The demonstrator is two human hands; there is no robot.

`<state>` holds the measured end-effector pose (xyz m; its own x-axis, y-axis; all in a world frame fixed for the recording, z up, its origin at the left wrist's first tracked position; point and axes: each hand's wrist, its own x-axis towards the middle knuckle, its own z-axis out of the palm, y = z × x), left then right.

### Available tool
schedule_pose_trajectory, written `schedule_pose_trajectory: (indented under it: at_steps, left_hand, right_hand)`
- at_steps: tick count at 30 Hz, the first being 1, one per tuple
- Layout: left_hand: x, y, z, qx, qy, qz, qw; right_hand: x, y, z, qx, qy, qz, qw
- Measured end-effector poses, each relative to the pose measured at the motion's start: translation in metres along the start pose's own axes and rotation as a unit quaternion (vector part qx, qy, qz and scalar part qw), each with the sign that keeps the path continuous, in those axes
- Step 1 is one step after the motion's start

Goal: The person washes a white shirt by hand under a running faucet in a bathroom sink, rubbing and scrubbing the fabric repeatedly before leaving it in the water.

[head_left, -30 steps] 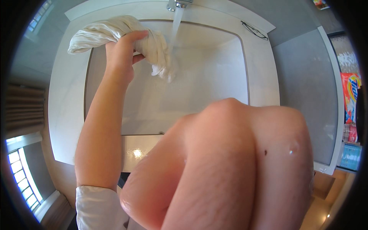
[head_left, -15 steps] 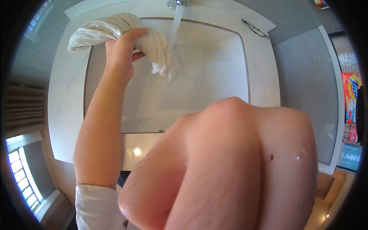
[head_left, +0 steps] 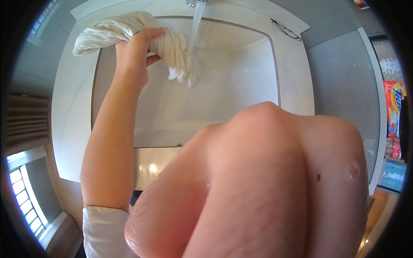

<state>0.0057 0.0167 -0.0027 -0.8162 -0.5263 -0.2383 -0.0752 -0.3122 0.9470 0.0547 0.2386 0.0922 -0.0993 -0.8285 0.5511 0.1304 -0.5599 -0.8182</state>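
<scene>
My left hand [head_left: 134, 53] grips a twisted, wet-looking white cloth [head_left: 114, 32] with its fingers wrapped around the middle. One end of the cloth lies over the left rim of the sink [head_left: 206, 99], while the other hangs into the basin beside the running water [head_left: 197, 20]. Very close to the lens, my right hand [head_left: 258, 180] fills the lower right, wet, its bent fingers pressed together. Whatever it may hold is hidden.
A chrome faucet [head_left: 191, 3] stands at the back of the white counter [head_left: 71, 129]. Black-framed glasses [head_left: 285, 30] lie at the counter's back right. A grey panel [head_left: 344, 94] rises on the right, with a red package [head_left: 392, 105] beyond it.
My right hand looks slightly larger in the picture and its knuckles sit a little higher. The sink, cloth and left hand have shifted slightly up and left in view; the left grip stays the same.
</scene>
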Motion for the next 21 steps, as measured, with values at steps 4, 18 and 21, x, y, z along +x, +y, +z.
schedule_pose_trajectory:
  at_steps: [4,18,21]
  left_hand:
    - [0.001,0.002,0.000,0.004,0.005,-0.008,1.000]
    - [-0.002,0.004,0.006,0.002,0.000,-0.009,1.000]
    - [-0.002,0.004,0.004,0.003,0.008,-0.003,1.000]
  right_hand:
    - [0.000,-0.002,0.002,0.001,-0.006,-0.002,1.000]
    - [0.006,-0.006,-0.001,-0.023,-0.006,0.009,1.000]
    - [0.015,-0.002,-0.013,-0.035,0.020,0.009,0.999]
